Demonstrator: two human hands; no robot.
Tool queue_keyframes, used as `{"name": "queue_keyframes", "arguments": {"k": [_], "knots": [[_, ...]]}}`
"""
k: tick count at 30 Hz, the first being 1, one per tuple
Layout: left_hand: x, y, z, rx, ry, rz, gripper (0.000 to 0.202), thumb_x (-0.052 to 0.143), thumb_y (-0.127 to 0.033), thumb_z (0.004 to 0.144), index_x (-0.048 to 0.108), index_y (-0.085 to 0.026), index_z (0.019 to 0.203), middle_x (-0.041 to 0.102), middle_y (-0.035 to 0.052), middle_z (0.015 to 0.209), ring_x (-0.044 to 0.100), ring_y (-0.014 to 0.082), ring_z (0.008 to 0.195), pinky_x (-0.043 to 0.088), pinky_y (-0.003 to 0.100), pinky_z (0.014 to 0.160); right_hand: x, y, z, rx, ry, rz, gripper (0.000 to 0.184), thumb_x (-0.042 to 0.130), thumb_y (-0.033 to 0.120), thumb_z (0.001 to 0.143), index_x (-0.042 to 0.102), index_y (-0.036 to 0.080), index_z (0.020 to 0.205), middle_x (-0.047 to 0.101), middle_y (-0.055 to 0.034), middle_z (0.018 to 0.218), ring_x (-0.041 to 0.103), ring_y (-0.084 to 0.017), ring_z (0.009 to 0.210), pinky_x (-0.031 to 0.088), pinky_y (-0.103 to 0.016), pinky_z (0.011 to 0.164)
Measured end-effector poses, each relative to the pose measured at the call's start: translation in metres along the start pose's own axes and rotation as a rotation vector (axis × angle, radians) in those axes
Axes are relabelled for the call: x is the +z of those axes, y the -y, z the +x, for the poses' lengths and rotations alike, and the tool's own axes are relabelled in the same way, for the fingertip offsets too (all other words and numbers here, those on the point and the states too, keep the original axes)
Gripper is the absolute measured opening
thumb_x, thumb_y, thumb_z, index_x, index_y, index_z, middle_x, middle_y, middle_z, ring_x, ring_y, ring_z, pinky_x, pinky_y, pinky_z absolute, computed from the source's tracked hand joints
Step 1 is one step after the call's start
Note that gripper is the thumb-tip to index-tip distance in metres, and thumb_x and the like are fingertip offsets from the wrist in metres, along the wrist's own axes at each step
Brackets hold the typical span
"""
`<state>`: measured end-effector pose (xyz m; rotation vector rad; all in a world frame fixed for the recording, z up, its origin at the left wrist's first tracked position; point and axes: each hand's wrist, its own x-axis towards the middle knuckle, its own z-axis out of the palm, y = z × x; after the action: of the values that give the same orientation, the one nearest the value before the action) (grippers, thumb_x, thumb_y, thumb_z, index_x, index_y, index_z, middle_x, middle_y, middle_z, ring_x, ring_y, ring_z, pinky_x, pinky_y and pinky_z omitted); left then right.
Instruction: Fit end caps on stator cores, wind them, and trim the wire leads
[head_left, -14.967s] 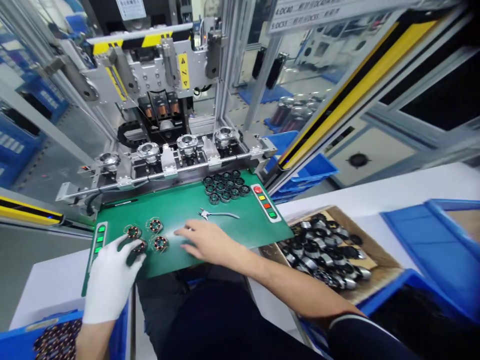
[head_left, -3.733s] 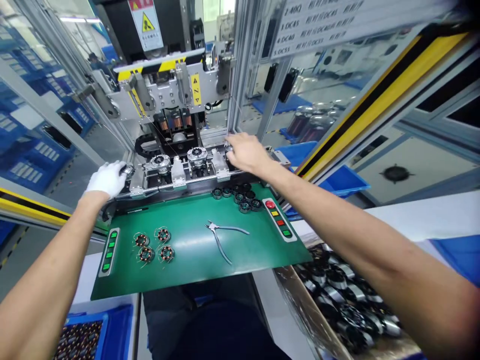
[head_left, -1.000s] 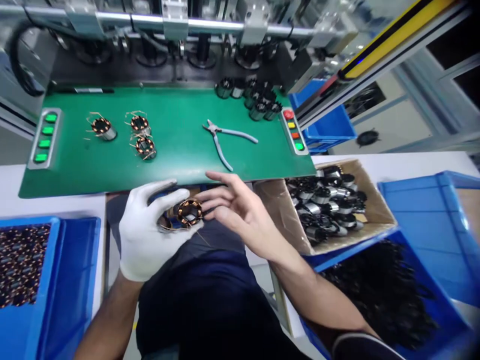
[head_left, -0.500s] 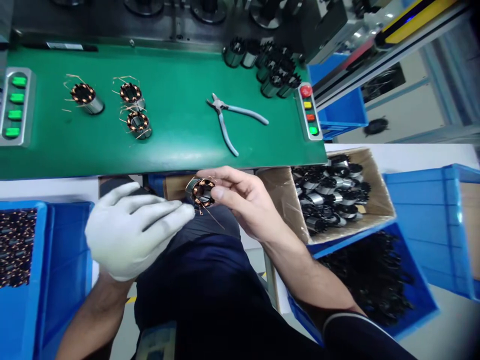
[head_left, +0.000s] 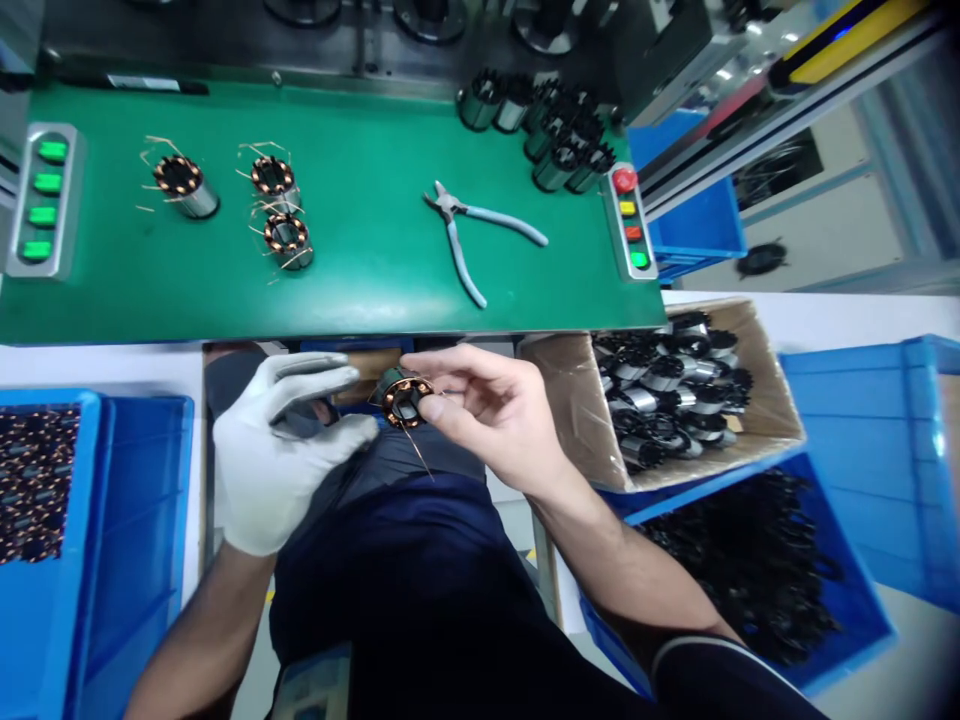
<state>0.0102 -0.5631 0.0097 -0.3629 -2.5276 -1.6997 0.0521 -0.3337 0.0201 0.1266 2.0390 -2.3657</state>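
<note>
My right hand (head_left: 487, 410), bare, pinches a wound stator (head_left: 403, 398), a small steel ring with copper coils and loose wire ends, over my lap below the green mat's front edge. My left hand (head_left: 281, 450) wears a white glove; its fingertips reach toward the same stator from the left and touch or nearly touch it. Three more wound stators (head_left: 285, 235) stand on the green mat (head_left: 375, 290) at the left. Blue-handled pliers (head_left: 472, 235) lie in the mat's middle.
Several unwound black stator cores (head_left: 555, 140) cluster at the mat's back right. A cardboard box (head_left: 780, 420) of steel cores sits right, above a blue bin (head_left: 862, 620) of black parts. A blue bin (head_left: 90, 560) of wound stators sits left. Button strips (head_left: 41, 195) flank the mat.
The stator has stayed in my right hand's pinch. My gloved left hand has curled and moved right, closer to it. The view shifted slightly.
</note>
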Motion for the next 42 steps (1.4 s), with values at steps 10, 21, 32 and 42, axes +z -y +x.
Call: {"name": "queue_keyframes", "arguments": {"k": [10,21,32,42], "knots": [[0.025,0.04,-0.024,-0.565,0.063,-0.637,0.03,0.098,-0.052,0.091,0.087,-0.024,0.094,0.086,0.0069,0.131,0.08,0.0237,0.124,0.062,0.033,0.11,-0.004,-0.019,-0.005,0.017,0.17,0.277,0.029,0.093,0.033,0.1,0.091,0.026,0.129,0.092,-0.0057,0.115,0.088,-0.017,0.099,0.071,-0.022,0.085],[0.007,0.002,-0.006,-0.307,0.163,-0.44,0.019,0.095,-0.041,0.096,0.088,-0.027,0.087,0.089,0.003,0.113,0.083,0.0201,0.108,0.065,0.027,0.095,0.001,-0.025,-0.004,0.048,0.218,0.086,0.045,0.093,0.026,0.099,0.082,0.022,0.142,0.088,-0.0072,0.118,0.083,-0.012,0.094,0.069,-0.019,0.087],[0.014,0.066,-0.026,-0.623,0.137,-0.602,0.037,0.09,-0.059,0.097,0.089,-0.023,0.107,0.087,0.0106,0.128,0.082,0.0233,0.113,0.063,0.03,0.098,-0.008,-0.034,-0.01,0.125,0.247,0.206,0.072,0.094,0.036,0.099,0.062,0.025,0.163,0.085,-0.0075,0.123,0.082,-0.015,0.098,0.068,-0.023,0.087],[0.009,0.045,-0.01,-0.304,0.137,-0.423,0.027,0.097,-0.046,0.094,0.085,-0.023,0.084,0.088,0.0055,0.105,0.084,0.0225,0.103,0.064,0.032,0.093,-0.003,-0.026,-0.006,0.08,0.241,0.272,0.065,0.092,0.034,0.101,0.064,0.027,0.159,0.085,-0.0048,0.121,0.084,-0.015,0.101,0.069,-0.023,0.09]]}}
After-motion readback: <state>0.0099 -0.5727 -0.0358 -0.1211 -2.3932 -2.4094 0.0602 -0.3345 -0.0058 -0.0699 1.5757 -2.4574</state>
